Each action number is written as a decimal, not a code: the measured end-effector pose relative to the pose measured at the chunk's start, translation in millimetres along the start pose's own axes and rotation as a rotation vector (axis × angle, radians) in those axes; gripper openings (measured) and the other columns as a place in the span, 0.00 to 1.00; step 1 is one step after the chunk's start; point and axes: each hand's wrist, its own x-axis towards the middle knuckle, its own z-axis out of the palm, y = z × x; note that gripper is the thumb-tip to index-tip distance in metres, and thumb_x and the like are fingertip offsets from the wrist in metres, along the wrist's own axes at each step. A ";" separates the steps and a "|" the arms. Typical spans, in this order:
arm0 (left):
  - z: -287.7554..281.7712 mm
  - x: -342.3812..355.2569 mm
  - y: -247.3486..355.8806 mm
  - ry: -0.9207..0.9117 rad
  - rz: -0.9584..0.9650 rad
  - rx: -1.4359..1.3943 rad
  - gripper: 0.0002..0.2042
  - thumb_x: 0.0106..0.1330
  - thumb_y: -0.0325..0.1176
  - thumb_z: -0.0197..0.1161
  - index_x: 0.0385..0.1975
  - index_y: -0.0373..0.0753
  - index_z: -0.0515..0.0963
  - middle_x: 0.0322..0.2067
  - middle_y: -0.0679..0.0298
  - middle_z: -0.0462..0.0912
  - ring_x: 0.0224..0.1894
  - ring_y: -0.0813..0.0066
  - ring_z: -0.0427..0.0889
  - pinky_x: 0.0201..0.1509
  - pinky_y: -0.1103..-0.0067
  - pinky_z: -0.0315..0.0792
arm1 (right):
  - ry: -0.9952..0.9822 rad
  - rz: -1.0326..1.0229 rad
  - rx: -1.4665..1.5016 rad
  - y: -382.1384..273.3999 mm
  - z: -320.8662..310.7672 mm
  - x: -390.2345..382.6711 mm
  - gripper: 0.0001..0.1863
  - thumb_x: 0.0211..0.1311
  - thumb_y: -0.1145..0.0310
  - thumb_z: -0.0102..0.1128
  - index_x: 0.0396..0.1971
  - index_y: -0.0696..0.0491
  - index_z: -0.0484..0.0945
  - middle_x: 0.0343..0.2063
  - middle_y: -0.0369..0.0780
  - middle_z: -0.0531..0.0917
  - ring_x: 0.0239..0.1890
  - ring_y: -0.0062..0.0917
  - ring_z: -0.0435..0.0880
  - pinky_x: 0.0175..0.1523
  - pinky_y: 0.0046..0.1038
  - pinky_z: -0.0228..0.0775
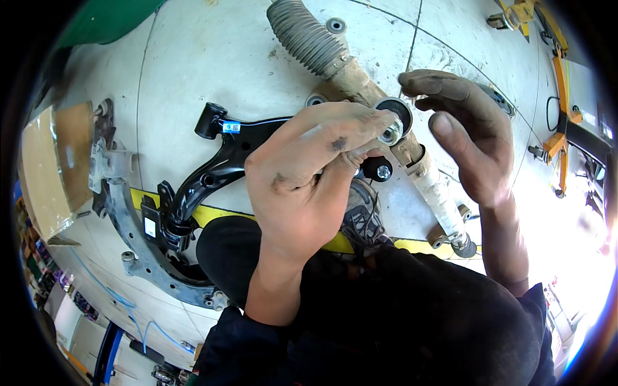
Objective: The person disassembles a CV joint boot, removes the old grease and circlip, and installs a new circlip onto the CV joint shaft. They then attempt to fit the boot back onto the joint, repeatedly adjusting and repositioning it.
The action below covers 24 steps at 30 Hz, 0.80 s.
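The left hand (299,164) pinches a small silvery round metal fitting (391,134) between thumb and forefinger, held up in view above the pale grey floor (187,58). The right hand (479,138) is loosely curled and open to the right, holding nothing visible. For good control, the pinch should probably stay on the fitting's rim, leaving its face clear, with the right hand coming in squarely to steady it.

Hard to tell is whether the black-rimmed round ring (407,112) just behind belongs to the fitting or to the dirt-brown metal tube with grey ribbed bellows (360,80) beyond. The left hand hides part of the glossy black curved metal arm (235,151); glare washes out the far right.
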 end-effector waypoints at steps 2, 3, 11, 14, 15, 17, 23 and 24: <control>1.3 0.3 -2.9 0.015 0.031 0.036 0.16 0.54 0.11 0.62 0.42 0.32 0.84 0.34 0.57 0.82 0.32 0.75 0.82 0.34 0.83 0.76 | -0.123 -0.084 0.019 -5.6 7.8 9.0 0.24 0.65 0.61 0.59 0.53 0.64 0.74 0.54 0.52 0.77 0.59 0.37 0.76 0.65 0.38 0.65; 1.9 0.7 -5.0 0.031 0.056 0.042 0.16 0.53 0.11 0.63 0.41 0.33 0.84 0.32 0.60 0.80 0.30 0.76 0.81 0.33 0.83 0.75 | -0.150 -0.064 0.013 -8.4 12.6 10.8 0.26 0.66 0.59 0.57 0.54 0.65 0.73 0.54 0.53 0.77 0.59 0.38 0.76 0.65 0.38 0.64; 7.2 -5.1 -14.6 0.115 0.087 0.003 0.17 0.48 0.09 0.60 0.37 0.33 0.84 0.32 0.60 0.80 0.32 0.73 0.81 0.37 0.82 0.75 | -0.265 0.148 0.084 -15.0 34.2 15.3 0.33 0.70 0.51 0.43 0.58 0.69 0.67 0.50 0.51 0.78 0.54 0.35 0.78 0.61 0.33 0.67; 11.1 -8.8 -18.6 0.163 0.111 0.005 0.19 0.47 0.09 0.59 0.37 0.35 0.84 0.31 0.60 0.80 0.33 0.72 0.81 0.38 0.81 0.76 | -0.178 -0.021 0.094 -6.7 42.1 18.3 0.27 0.73 0.59 0.38 0.57 0.68 0.67 0.47 0.52 0.78 0.50 0.34 0.80 0.55 0.31 0.71; 12.7 -10.5 -18.9 0.173 0.110 0.015 0.19 0.47 0.09 0.60 0.38 0.35 0.85 0.31 0.60 0.79 0.33 0.71 0.80 0.38 0.81 0.76 | -0.193 -0.064 0.076 -3.7 42.7 20.3 0.27 0.73 0.60 0.37 0.57 0.69 0.67 0.47 0.54 0.78 0.49 0.35 0.80 0.54 0.32 0.72; 17.6 -14.8 -17.4 0.214 0.104 0.050 0.19 0.47 0.10 0.60 0.39 0.35 0.85 0.31 0.60 0.79 0.33 0.70 0.80 0.39 0.80 0.76 | -0.248 -0.166 0.009 2.5 42.2 24.6 0.25 0.73 0.62 0.34 0.57 0.69 0.66 0.47 0.56 0.78 0.47 0.37 0.82 0.52 0.32 0.74; 30.7 -23.2 -13.8 0.346 0.117 0.095 0.20 0.47 0.12 0.62 0.42 0.35 0.84 0.32 0.61 0.79 0.32 0.69 0.79 0.41 0.76 0.75 | -0.221 -0.190 -0.108 16.7 42.8 22.9 0.32 0.72 0.50 0.32 0.46 0.67 0.72 0.45 0.55 0.78 0.38 0.40 0.83 0.44 0.33 0.76; 29.3 -22.4 -15.0 0.329 0.129 0.099 0.19 0.48 0.12 0.62 0.41 0.35 0.84 0.32 0.61 0.79 0.32 0.69 0.79 0.40 0.76 0.75 | -0.211 -0.123 -0.129 18.3 41.8 20.4 0.37 0.71 0.43 0.30 0.45 0.66 0.73 0.44 0.52 0.78 0.42 0.37 0.81 0.48 0.33 0.73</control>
